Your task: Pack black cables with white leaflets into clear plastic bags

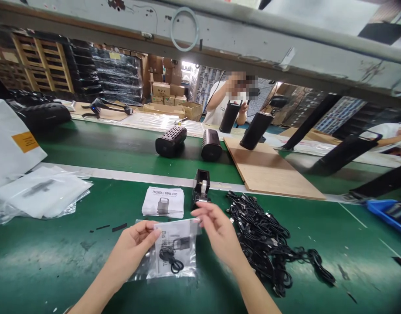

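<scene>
A clear plastic bag (176,250) lies low over the green table, with a printed manual and a coiled black cable inside it. My left hand (138,240) pinches the bag's upper left edge. My right hand (216,231) pinches its upper right corner, fingers curled around the top edge. Just beyond the bag sits a stack of white manuals (163,201). A black tape dispenser (201,187) stands right behind my right hand.
A heap of black cables (266,237) lies to the right. Empty plastic bags (40,194) are piled at left. Two black cylindrical speakers (171,140) rest on the conveyor near a wooden board (272,170). A person across the line holds another speaker (229,115). A blue tray (388,213) sits far right.
</scene>
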Available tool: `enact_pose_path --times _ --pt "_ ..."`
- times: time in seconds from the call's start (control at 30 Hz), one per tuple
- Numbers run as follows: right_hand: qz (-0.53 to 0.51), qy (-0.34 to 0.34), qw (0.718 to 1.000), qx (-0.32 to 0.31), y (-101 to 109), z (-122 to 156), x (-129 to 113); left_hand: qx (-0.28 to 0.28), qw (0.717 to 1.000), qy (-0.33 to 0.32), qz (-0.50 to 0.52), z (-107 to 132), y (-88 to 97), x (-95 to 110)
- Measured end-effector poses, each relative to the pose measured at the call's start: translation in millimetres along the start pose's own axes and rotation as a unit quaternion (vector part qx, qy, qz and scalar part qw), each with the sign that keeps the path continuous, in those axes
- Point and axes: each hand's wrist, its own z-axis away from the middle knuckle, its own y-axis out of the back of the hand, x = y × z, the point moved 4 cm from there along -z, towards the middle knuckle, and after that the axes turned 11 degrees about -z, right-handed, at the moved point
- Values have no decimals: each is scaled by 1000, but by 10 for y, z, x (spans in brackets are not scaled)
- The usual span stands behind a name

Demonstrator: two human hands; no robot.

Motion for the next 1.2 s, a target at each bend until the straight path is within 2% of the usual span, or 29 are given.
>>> enact_pose_path --times 0.07,0.13,0.27,0.43,0.57,0.67,0.8,0.87,0.93,0.97,1.03,1.13,1.2 --pt "67 -49 988 129 163 -113 63 20 1000 3 4 -10 3 -79" --pt "115 -88 971 190 267 -249 117 39 999 -4 3 -20 -7 -140" --pt "64 -126 978 153 247 -465 230 55 998 -33 -21 -40 -53 -209" --pt "-19 -130 982 137 94 -341 294 32 997 -47 -58 -26 -108 -256" --pt "0 -115 982 148 26 -177 348 17 997 -48 -60 -9 -135 -289" --pt "43 -122 978 163 54 -128 424 9 998 -49 -44 -26 -151 -320" --pt "54 -137 981 124 90 -5 391 3 998 -47 -43 -41 -146 -337" --pt "-15 -151 986 62 19 128 303 0 998 -47 -52 -28 -136 -325" --pt "-124 -168 978 -8 -122 271 202 -1 997 -48 -60 -1 -129 -298" --pt "-172 -171 970 -27 -199 325 158 -1 997 -47 -63 17 -132 -282" --pt "-210 -169 963 -20 -328 370 122 -8 997 -46 -66 54 -157 -248" --pt "-150 -179 972 30 -447 324 179 -10 997 -53 -61 111 -211 -192" --pt "-50 -193 979 42 -471 297 215 1 997 -53 -50 151 -205 -171"
